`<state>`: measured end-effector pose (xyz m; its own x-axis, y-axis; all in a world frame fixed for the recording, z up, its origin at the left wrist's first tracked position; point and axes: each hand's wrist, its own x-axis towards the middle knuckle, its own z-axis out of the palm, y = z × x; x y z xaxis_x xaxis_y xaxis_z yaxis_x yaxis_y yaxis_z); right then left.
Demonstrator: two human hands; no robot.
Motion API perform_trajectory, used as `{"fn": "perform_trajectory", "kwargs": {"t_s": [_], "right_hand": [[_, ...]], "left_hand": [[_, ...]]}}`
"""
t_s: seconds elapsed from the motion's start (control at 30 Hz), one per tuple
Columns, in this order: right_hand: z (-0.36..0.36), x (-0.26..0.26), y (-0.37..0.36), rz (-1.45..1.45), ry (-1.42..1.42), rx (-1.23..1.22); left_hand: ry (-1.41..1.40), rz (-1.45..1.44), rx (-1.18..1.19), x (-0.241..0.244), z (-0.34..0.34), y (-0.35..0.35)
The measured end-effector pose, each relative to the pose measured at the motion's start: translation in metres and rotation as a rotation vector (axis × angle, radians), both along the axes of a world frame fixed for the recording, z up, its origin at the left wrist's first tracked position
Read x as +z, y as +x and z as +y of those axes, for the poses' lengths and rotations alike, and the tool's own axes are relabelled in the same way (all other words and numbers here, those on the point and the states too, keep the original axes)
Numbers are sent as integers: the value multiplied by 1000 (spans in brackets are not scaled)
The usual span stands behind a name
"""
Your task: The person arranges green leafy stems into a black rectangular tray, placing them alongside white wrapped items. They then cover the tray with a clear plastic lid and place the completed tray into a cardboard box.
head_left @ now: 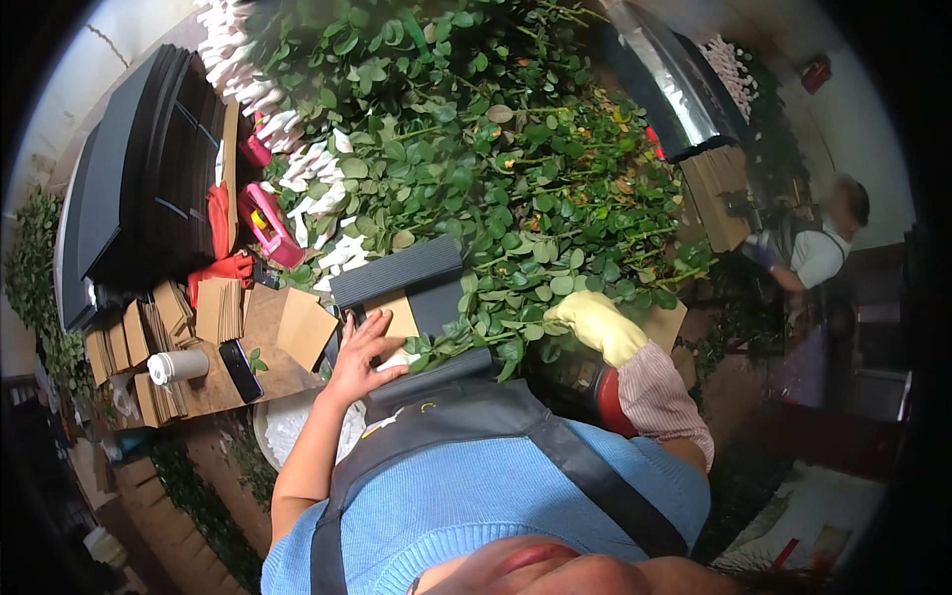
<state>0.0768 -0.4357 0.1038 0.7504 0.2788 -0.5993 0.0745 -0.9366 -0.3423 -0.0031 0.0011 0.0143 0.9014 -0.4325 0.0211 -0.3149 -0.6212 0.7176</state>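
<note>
My left hand is bare, its fingers spread flat over a tan cardboard piece. Its thumb rests by a white-sleeved flower head. Under these lies a dark corrugated sheet, with its far edge folded up and its near edge curled against my apron. In a yellow rubber glove with a striped cuff, my right hand is closed around the stem end of a leafy rose stem that runs left across the sheet. The gripped part of the stem is hidden by the glove.
A large heap of leafy rose stems with white-sleeved heads covers the bench. At left stand stacked dark sheets, a pink tape dispenser, cardboard pieces, a phone and a white cup. Another person works at right.
</note>
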Motion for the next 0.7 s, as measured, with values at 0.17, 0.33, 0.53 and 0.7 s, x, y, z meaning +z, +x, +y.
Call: {"fn": "perform_trajectory", "kwargs": {"t_s": [0.17, 0.33, 0.53, 0.7], "right_hand": [[-15, 2, 50, 192, 51, 294], [95, 30, 167, -448, 228, 108], [156, -102, 269, -869, -488, 462], [187, -28, 266, -632, -235, 370]], "left_hand": [[64, 62, -63, 6, 3, 3], [82, 76, -76, 11, 4, 3], [69, 85, -96, 26, 1, 8], [35, 93, -36, 9, 5, -11]]}}
